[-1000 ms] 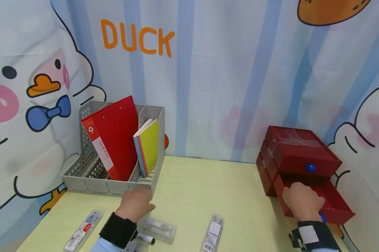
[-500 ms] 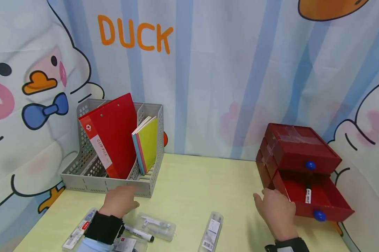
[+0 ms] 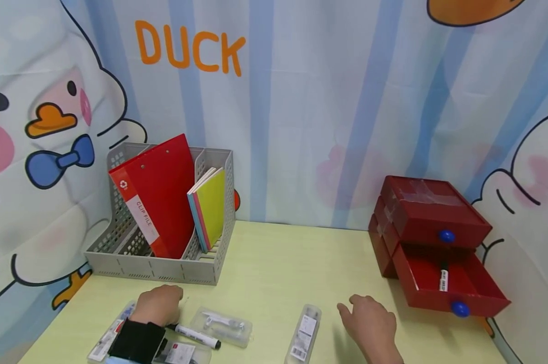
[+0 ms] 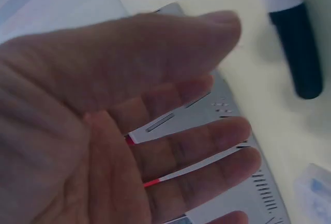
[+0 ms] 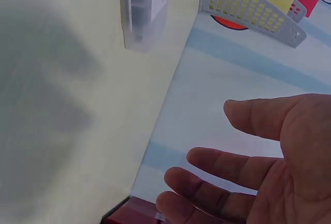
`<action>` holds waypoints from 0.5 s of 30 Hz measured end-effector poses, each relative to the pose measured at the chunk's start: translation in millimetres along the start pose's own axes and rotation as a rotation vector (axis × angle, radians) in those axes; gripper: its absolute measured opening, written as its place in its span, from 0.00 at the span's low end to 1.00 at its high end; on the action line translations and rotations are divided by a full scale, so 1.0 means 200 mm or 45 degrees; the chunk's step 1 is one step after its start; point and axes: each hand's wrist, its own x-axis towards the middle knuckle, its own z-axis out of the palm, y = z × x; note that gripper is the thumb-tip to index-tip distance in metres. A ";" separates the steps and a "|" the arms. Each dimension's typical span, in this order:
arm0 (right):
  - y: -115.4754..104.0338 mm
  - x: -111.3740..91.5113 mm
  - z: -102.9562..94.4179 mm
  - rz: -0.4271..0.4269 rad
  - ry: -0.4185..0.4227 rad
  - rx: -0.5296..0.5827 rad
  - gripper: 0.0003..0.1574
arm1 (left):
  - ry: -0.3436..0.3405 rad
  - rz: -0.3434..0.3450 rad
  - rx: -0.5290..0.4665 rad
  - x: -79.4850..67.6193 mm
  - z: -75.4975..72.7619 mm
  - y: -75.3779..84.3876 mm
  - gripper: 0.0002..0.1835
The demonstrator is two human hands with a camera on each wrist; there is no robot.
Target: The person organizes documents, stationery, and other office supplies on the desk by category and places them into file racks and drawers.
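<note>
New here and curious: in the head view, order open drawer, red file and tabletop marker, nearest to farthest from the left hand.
1. Tabletop marker, just right of the left hand.
2. Red file, back in the gray tray.
3. Open drawer, far right.

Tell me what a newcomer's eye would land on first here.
Probably the bright red clip file, leaning in the gray organizer at the back left. Then the dark red drawer box on the right, one drawer pulled out with a marker inside. Next, the left hand and right hand, both empty, over the table.
</note>
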 end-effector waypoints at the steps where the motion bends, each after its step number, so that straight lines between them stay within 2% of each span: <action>1: -0.01 0.00 0.01 -0.003 0.000 0.000 0.22 | -0.021 -0.002 0.003 0.00 0.01 0.00 0.10; 8: -0.03 -0.01 0.03 0.004 -0.005 -0.006 0.22 | -0.105 -0.047 0.000 0.00 0.07 -0.01 0.03; 15: -0.02 -0.01 0.04 -0.016 -0.027 0.011 0.22 | -0.102 -0.073 0.044 0.02 0.12 -0.02 0.02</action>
